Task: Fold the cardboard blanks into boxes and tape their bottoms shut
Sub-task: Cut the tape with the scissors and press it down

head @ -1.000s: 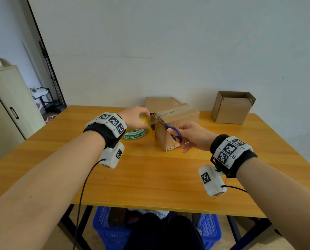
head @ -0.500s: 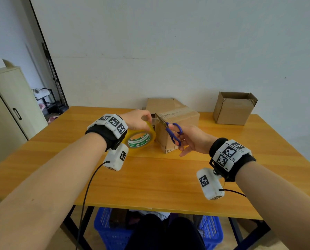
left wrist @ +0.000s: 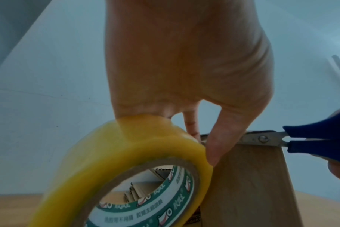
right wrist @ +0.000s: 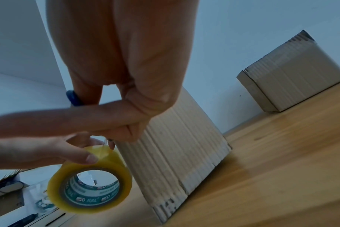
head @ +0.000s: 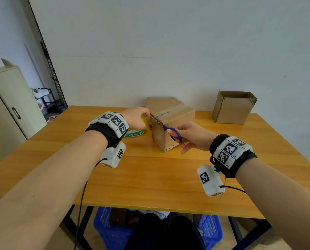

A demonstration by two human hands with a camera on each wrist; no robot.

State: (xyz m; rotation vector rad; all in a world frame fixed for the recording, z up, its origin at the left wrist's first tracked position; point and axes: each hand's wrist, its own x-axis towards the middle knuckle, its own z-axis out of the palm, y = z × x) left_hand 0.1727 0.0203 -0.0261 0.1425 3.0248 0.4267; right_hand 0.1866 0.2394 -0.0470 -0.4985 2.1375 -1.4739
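A folded cardboard box (head: 172, 129) stands upside down mid-table, a strip of tape along its top seam. My left hand (head: 136, 119) grips a yellow tape roll (left wrist: 126, 173) at the box's left top edge; the roll (right wrist: 89, 182) hangs below my fingers. My right hand (head: 193, 136) holds blue-handled scissors (head: 170, 131), whose blades (left wrist: 260, 139) lie along the box's top edge, tips at the tape beside my left fingers. In the right wrist view a short stretch of tape (right wrist: 105, 145) runs from the roll to the box (right wrist: 177, 147).
A second box (head: 233, 107), open at the top, stands at the back right of the wooden table (head: 150, 179). Another piece of cardboard (head: 159, 103) is behind the near box. A cabinet (head: 8, 109) is at the left. Blue baskets (head: 110, 231) sit under the table.
The tape roll was lifted half a second ago and now sits lower beside the box. The scissors went from upright to lying along the box top, blades at the tape.
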